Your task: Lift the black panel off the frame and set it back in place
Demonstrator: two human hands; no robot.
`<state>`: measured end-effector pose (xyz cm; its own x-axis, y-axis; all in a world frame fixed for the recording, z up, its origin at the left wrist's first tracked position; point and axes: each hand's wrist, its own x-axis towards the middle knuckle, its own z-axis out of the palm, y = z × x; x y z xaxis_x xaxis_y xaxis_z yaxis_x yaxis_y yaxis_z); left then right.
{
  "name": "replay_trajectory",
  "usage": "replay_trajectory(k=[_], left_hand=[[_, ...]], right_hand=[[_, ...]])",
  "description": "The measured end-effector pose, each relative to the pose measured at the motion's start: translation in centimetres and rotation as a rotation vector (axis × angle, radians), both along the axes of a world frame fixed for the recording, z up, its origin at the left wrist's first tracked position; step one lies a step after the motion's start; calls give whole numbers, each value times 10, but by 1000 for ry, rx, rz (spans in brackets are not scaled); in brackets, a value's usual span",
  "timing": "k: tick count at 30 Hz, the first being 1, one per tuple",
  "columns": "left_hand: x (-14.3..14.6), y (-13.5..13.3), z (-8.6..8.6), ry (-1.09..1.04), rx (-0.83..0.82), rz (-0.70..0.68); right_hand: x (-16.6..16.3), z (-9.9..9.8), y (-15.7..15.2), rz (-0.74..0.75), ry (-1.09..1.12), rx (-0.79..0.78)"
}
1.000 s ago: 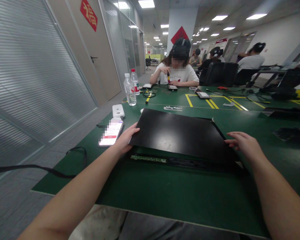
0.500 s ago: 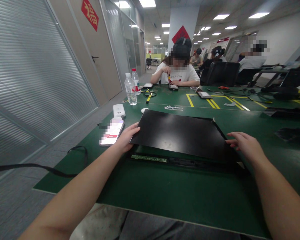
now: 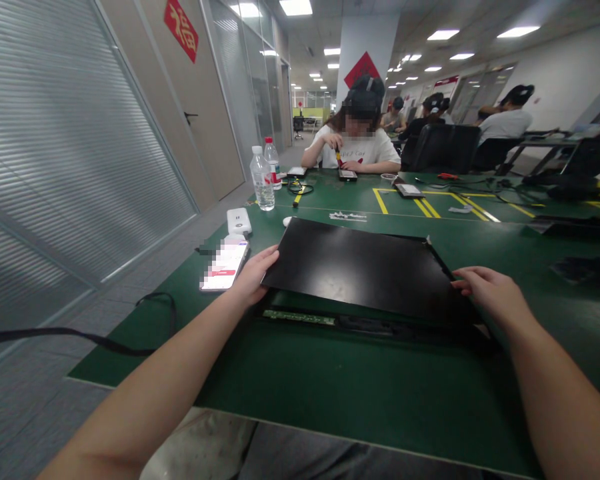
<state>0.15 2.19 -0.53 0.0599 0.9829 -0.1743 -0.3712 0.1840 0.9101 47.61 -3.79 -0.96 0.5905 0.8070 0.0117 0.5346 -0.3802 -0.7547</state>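
On the near side of the worktop: a glossy black panel sits at a slant over a black frame, between the person's 2 hands.
Near edge: the panel's left near corner stands raised, and a green circuit strip shows in front of it, along the frame's near bar.
Left hand: its fingers pinch the panel's left edge, thumb on top; the other fingertips are hidden underneath.
Right hand: its fingers are bent in at the panel's right edge and seem to touch it; whether they pinch panel or frame cannot be told.
Change: over the last 0.5 s the panel has hardly moved; the right fingers look drawn slightly closer together.
Meaning: this reads as a steadying pause, with the panel supported from 2 sides and not lying flat in the frame.
Left of the panel: a lit phone is just beside the left hand, a white box beyond it, then 2 bottles.
Far side: a co-worker holds a tool, well apart from the panel.
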Motion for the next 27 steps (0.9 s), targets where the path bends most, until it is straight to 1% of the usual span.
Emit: replay_trajectory(k=[4,12,20,27], left_hand=[[1,-1,1,1,5,-5],[-1,2,-4,9,38,-30],[-1,1,-5,32,56,-19],[-1,2,-5,57,54,-31]], right_hand=[[1,0,1,1,-12,-21],[1,-1,1,5,-75,-21],[1,1,1,28,-152,-75],[7,-5,2,58,-183,-60]])
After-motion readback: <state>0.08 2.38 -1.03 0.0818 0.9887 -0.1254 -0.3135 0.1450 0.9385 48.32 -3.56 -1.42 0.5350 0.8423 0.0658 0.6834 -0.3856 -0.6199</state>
